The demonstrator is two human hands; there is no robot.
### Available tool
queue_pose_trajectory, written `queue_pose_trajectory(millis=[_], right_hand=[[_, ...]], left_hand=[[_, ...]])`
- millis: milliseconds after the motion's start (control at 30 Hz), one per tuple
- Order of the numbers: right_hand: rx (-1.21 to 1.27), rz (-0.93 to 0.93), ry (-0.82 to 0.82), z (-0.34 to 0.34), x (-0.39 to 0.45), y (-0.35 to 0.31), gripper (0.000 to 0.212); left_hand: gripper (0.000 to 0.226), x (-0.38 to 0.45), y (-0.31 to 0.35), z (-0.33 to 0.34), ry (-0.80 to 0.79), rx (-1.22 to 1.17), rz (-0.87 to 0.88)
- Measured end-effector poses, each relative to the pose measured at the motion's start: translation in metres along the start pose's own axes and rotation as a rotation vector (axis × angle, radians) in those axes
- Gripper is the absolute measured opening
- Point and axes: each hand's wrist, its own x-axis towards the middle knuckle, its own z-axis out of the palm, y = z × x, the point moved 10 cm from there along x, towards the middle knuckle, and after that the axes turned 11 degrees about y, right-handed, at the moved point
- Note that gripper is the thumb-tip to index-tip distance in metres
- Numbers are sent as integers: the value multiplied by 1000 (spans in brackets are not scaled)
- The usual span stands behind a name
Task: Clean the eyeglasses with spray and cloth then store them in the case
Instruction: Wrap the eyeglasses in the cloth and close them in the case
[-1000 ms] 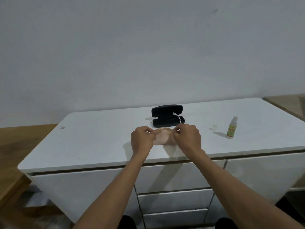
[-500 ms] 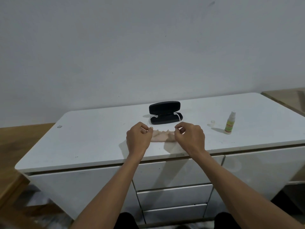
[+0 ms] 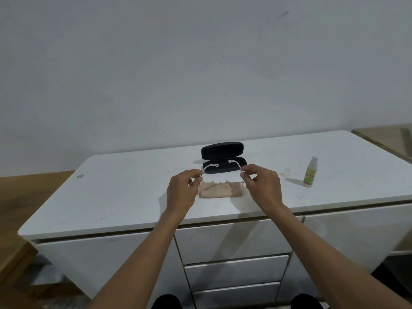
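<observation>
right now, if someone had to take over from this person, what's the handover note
Left hand and right hand each pinch one temple of the clear eyeglasses, held above the cloth.
Case lies open behind them; the spray bottle stands at the right, uncapped, with its cap beside it.
Whether cleaning is finished cannot be told.
Left: fold the glasses, lay them in the case, close it.

A plain room in a home, likely a bedroom or living space

A low white cabinet [image 3: 124, 197] with a stack of drawers [image 3: 234, 273] stands against a bare, scuffed grey-white wall [image 3: 200, 63]; wooden furniture [image 3: 26, 188] flanks it on both sides, and small personal items sit on top: a black eyeglass case [image 3: 223, 157], a folded cloth [image 3: 219, 190] and a little spray bottle [image 3: 310, 171]
</observation>
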Motion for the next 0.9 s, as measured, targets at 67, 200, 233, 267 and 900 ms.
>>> queue_pose_trajectory(millis=[67,200,233,267,900], right_hand=[[5,-9,-11,2,2,0,13],[20,-43,-12,4,4,-3,13],[24,-47,-12,5,5,-2,13],[27,-51,-17,6,6,-2,12],[-107,-279,-335,48,2,-16,22]], left_hand=[[17,2,2,3,-29,53,53],[23,2,15,17,-142,201,204],[24,1,17,22,-175,228,227],[25,-1,19,26,-207,253,239],[27,15,6,8,-242,184,194]])
